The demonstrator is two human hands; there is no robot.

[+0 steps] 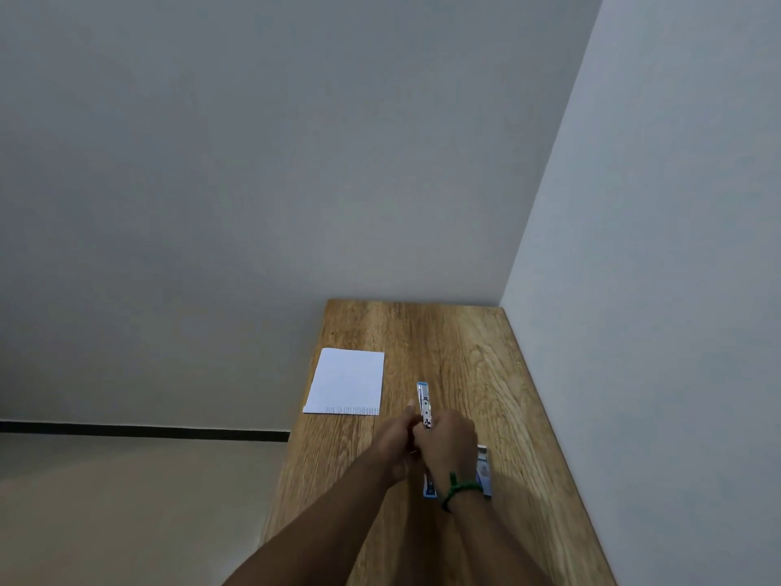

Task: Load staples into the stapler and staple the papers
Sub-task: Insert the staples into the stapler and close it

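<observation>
A blue stapler (pixel 424 403) lies opened out flat along the wooden table (pixel 473 365), its metal top arm pointing away from me and its blue base end showing near my right wrist. My right hand (pixel 450 444) is closed over the stapler's middle. My left hand (pixel 397 439) presses in beside it from the left, fingers pinched at the stapler; whether it holds staples is hidden. White papers (pixel 347 381) lie flat at the table's left edge, apart from both hands. A small blue staple box (pixel 485 471) sits just right of my right wrist.
The table is narrow, with a grey wall (pixel 655 289) along its right side and another behind its far end. Its left edge drops to a beige floor (pixel 126 501). A green band is on my right wrist.
</observation>
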